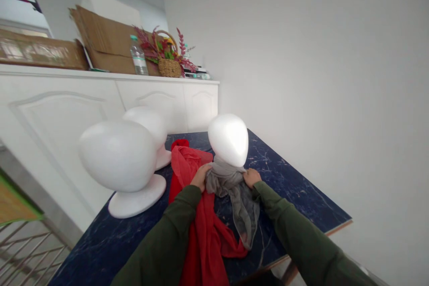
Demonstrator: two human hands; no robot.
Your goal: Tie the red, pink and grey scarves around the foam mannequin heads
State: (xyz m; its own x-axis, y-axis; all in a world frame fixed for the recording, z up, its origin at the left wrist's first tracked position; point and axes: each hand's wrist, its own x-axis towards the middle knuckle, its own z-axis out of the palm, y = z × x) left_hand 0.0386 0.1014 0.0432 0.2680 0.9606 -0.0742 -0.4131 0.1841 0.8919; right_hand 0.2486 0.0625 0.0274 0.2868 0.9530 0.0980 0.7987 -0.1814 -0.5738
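Observation:
A white mannequin head (228,139) stands on the dark blue marbled table (295,187). Around its neck is wrapped a grey scarf (231,181), knotted at the front, with a sheer end hanging toward me. My left hand (201,176) grips the scarf at the left side of the neck. At the right side, my right hand (251,177) has its fingers closed on the same scarf. A red scarf (204,223) lies loosely heaped on the table, partly beneath my left forearm, and runs down to the bottom of the view.
Two more white mannequin heads, a near one (117,156) and one behind it (147,123), stand on the left. Behind the table, a white cabinet (150,98) carries cardboard boxes (103,40), a water bottle (138,56) and a flower basket (169,67). A metal rack (30,250) is lower left.

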